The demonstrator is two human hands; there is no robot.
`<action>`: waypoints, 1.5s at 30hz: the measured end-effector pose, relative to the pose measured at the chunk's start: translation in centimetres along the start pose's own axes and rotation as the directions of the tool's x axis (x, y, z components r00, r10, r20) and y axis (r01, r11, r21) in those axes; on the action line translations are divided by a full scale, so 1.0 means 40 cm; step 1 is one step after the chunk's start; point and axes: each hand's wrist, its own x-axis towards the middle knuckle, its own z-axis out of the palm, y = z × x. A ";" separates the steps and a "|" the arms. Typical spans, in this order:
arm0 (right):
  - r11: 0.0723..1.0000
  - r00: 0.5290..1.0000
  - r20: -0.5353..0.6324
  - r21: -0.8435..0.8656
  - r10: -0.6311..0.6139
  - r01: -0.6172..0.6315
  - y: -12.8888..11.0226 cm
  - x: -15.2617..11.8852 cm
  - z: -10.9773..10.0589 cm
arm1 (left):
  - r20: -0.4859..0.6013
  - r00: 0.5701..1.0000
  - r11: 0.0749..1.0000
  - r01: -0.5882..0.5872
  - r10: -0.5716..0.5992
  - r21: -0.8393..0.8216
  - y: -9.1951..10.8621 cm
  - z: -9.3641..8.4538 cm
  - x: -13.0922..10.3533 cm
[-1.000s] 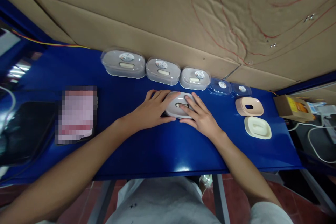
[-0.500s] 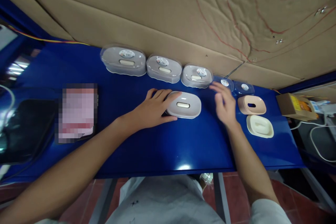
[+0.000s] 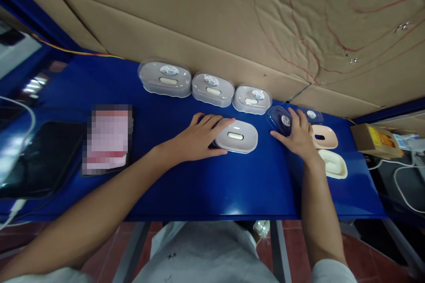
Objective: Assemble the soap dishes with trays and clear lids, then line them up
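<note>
My left hand (image 3: 201,139) is curled round the left end of a grey oval soap dish (image 3: 244,141), which lies on the blue table. A cream-coloured piece (image 3: 235,136) shows in the slot at its middle. On the right, my right hand (image 3: 300,137) grips a clear plastic lid (image 3: 278,120) with a round sticker, thumb at the near side and fingers over the far edge. The lid is turned at an angle. Just beyond that hand lie a peach oval part (image 3: 328,137) and a cream oval tray (image 3: 337,164), both partly covered by the hand and wrist.
Along the cardboard wall stand three grey soap dishes with clear lids: a left one (image 3: 152,82), a middle one (image 3: 217,97) and a right one (image 3: 245,105). Another clear lid (image 3: 317,116) lies at the right. A phone (image 3: 108,141) with a blurred screen and a cardboard box (image 3: 368,140) flank them.
My right hand has moved right and taken hold of the nearer clear lid, which has turned and shifted toward me. My left hand keeps its hold on the grey soap dish.
</note>
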 end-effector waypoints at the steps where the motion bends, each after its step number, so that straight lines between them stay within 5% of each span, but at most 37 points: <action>1: 0.999 0.999 0.039 0.037 -0.004 0.003 0.002 0.000 -0.005 | 0.000 1.000 1.000 0.001 -0.001 -0.005 -0.001 -0.001 0.000; 6: 0.985 0.996 0.046 0.159 -0.074 0.066 -0.032 -0.016 -0.059 | 0.021 0.999 0.998 0.035 -0.034 -0.047 -0.002 0.000 0.002; 10: 0.906 0.952 0.063 0.331 -0.300 0.264 -0.133 -0.062 -0.097 | 0.041 0.996 0.993 0.080 -0.077 -0.083 0.001 0.013 0.009; 17: 0.837 0.854 0.118 0.306 -0.506 0.454 -0.265 -0.114 -0.044 | 0.029 0.997 0.992 0.080 -0.078 -0.095 -0.004 0.035 0.013; 40: 0.811 0.844 0.077 0.334 -0.531 0.480 -0.275 -0.104 0.010 | 0.003 0.999 0.996 0.051 -0.051 -0.077 -0.008 0.032 0.007; 45: 0.828 0.840 0.143 0.320 -0.523 0.461 -0.266 -0.095 -0.020 | -0.003 1.000 0.999 0.023 -0.023 -0.034 -0.008 0.034 0.006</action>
